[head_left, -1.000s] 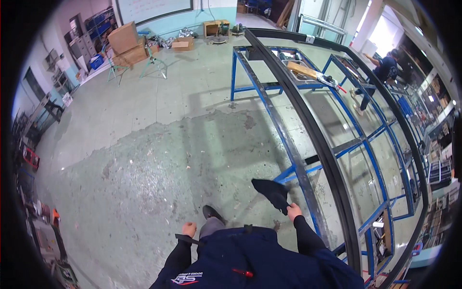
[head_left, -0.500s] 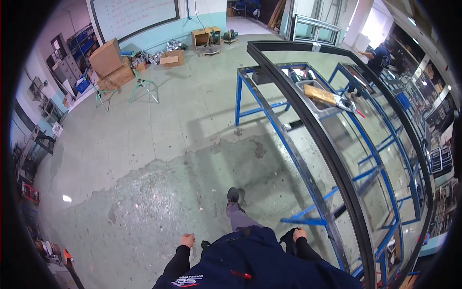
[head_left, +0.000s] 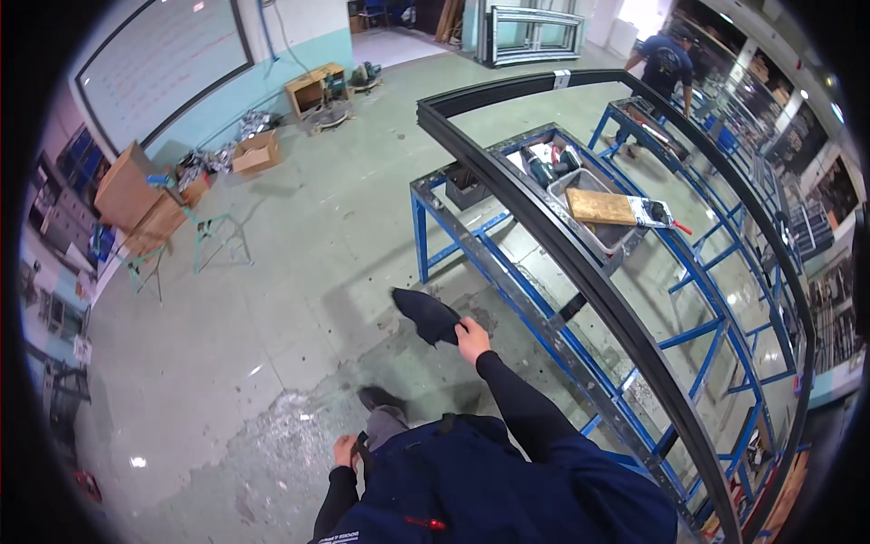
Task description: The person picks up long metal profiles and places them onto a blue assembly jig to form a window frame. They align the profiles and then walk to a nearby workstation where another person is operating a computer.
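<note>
The right hand (head_left: 472,340) has its grip clamped on one corner of a floppy black cloth (head_left: 426,315), a soft, matte piece with an irregular pointed outline that hangs out to the left of the hand, above the floor and just short of the long black frame (head_left: 580,263). That frame is a smooth, dark metal profile, bent by the lens into a wide arc, lying along the top of a blue tubular steel desk (head_left: 435,238) with open rectangular bays. Beyond the frame, on the desk, sit a grey plastic tub (head_left: 580,186) and a flat board of pale chipboard (head_left: 602,207). The left hand (head_left: 344,451) hangs low, far from the frame, curled closed against the dark blue jacket; whether it holds anything cannot be told. The floor (head_left: 299,272) nearest the frame is smooth pale concrete, turning rough and scuffed lower down.
</note>
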Action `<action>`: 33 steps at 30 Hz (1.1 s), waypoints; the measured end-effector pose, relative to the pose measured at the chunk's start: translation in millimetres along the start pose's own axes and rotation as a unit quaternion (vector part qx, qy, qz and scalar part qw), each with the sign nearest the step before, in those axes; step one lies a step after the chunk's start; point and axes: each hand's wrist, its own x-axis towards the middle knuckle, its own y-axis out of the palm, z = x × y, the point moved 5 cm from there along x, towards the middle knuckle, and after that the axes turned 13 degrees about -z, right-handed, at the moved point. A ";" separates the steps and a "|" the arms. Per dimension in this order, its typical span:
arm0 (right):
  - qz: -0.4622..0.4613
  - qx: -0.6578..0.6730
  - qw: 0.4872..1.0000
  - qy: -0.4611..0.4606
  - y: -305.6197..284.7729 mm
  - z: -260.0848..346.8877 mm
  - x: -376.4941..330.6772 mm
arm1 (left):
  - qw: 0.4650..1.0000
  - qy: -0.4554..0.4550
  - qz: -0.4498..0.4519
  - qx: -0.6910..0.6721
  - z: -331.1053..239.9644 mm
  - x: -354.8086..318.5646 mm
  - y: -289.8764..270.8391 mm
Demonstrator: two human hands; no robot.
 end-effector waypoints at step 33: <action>-0.622 0.255 0.571 0.471 166.7 -70.1 206.4 | 0.807 0.244 0.092 0.530 -554.3 591.9 460.6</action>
